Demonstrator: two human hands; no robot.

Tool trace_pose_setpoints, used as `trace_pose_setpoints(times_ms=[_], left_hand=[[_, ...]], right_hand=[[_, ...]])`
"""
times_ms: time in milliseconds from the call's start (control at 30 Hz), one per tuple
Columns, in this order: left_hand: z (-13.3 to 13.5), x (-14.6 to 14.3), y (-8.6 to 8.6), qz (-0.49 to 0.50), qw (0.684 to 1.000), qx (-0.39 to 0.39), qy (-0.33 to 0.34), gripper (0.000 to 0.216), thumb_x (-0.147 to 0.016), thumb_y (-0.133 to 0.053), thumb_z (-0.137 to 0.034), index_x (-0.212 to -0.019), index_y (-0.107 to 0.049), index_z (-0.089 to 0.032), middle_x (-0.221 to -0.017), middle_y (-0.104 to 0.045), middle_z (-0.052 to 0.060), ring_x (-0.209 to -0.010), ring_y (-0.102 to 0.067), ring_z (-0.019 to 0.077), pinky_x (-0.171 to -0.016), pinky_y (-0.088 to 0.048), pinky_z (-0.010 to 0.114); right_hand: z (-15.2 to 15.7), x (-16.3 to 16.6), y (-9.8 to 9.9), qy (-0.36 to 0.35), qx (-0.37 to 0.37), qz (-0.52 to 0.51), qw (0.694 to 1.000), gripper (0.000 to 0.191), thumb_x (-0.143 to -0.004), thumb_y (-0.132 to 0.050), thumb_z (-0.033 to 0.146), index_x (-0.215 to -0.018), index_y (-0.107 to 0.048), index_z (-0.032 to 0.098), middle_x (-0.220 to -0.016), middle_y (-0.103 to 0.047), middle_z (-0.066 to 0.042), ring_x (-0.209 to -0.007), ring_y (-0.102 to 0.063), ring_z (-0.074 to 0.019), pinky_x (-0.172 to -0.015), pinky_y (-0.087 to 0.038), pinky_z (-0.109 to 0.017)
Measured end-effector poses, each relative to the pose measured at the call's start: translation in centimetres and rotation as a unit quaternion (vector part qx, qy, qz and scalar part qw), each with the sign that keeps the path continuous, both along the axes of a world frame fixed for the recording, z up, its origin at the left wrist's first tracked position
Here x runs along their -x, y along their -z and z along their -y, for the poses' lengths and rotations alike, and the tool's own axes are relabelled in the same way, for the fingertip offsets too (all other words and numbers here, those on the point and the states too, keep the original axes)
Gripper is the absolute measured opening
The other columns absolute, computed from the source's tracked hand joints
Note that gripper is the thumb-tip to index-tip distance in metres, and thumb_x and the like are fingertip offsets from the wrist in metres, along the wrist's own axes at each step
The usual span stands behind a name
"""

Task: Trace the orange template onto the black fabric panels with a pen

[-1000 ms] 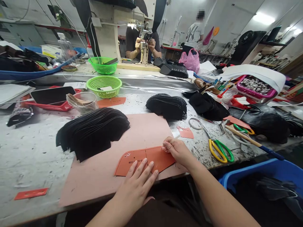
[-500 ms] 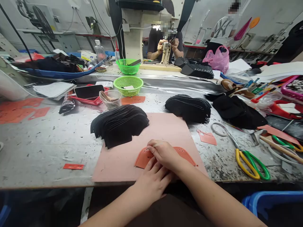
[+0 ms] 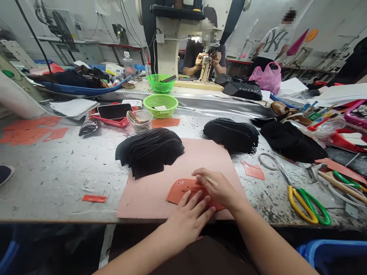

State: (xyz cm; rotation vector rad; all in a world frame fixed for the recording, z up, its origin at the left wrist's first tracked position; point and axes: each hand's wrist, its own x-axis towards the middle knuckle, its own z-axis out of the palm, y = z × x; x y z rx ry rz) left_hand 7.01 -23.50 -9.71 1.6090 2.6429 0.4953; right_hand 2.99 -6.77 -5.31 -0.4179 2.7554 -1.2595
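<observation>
In the head view, my left hand [image 3: 189,217] lies flat with fingers spread, pressing on an orange curved template [image 3: 183,187] with small slots. Just above the template's right part is my right hand [image 3: 223,189], its fingers closed round a thin pale pencil-like stick [image 3: 211,180]. Whether its tip touches the template cannot be made out. The template rests near the front of a pink board [image 3: 149,198]. Behind my hands, a fanned stack of black fabric pieces [image 3: 149,149] sits on the board's left, and a second black stack [image 3: 231,134] lies at its right rear.
Scissors [image 3: 308,204] with yellow and green handles lie to the right, near a black cap [image 3: 291,139]. A green basket [image 3: 160,105], a plastic cup [image 3: 140,121] and a phone [image 3: 114,111] stand at the back left. Across the table a person [image 3: 190,57] works at a sewing machine.
My right hand has shifted right and lifted off my left hand, showing the pale stick. My left hand stays on the template. The whole view has moved slightly.
</observation>
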Motion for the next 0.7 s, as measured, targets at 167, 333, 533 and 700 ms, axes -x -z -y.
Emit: trace_pose_setpoints(times_ms=[167, 333, 533, 700], left_hand=[[1.4, 2.1, -3.0, 0.207, 0.961, -0.132, -0.131, 0.045, -0.086, -0.051, -0.033, -0.128, -0.039, -0.019, -0.126, -0.053, 0.006, -0.114, -0.051, 0.0165, -0.092, -0.046, 0.029], [6.1, 6.4, -4.2, -0.069, 0.966, -0.094, -0.232, 0.024, -0.086, -0.04, -0.018, -0.1, -0.059, -0.016, -0.115, -0.059, 0.011, -0.11, -0.053, 0.0251, -0.091, -0.045, 0.042], [10.2, 9.2, -4.3, -0.39, 0.903, 0.067, -0.169, 0.029, -0.082, -0.036, -0.009, -0.082, -0.065, -0.008, -0.097, -0.066, 0.017, -0.096, -0.061, 0.0298, -0.078, -0.051, 0.041], [8.8, 9.4, -4.4, -0.439, 0.876, 0.105, -0.171, 0.036, -0.07, -0.034, 0.008, -0.067, -0.065, -0.009, -0.084, -0.069, 0.015, -0.084, -0.066, 0.0264, -0.06, -0.053, 0.029]], right_hand=[[-4.6, -2.0, 0.4, 0.075, -0.122, -0.021, 0.99, 0.01, -0.074, -0.055, 0.02, -0.084, -0.054, 0.022, -0.085, -0.061, -0.004, -0.083, -0.059, -0.0224, -0.072, -0.048, -0.036], [-4.9, -2.5, 0.5, 0.095, -0.125, 0.045, 0.987, 0.019, -0.062, -0.063, 0.014, -0.069, -0.047, 0.022, -0.068, -0.053, 0.002, -0.063, -0.052, -0.0163, -0.054, -0.044, -0.025], [-6.5, 1.7, -0.4, 0.149, 0.008, -0.104, 0.983, 0.015, -0.076, -0.053, 0.03, -0.067, -0.045, 0.022, -0.06, -0.05, 0.003, -0.054, -0.046, -0.0129, -0.052, -0.039, -0.024], [-11.1, 8.0, -1.9, 0.318, -0.063, -0.223, 0.919, 0.013, -0.07, -0.054, 0.034, -0.071, -0.051, 0.021, -0.061, -0.055, -0.001, -0.055, -0.049, -0.0167, -0.056, -0.038, -0.029]])
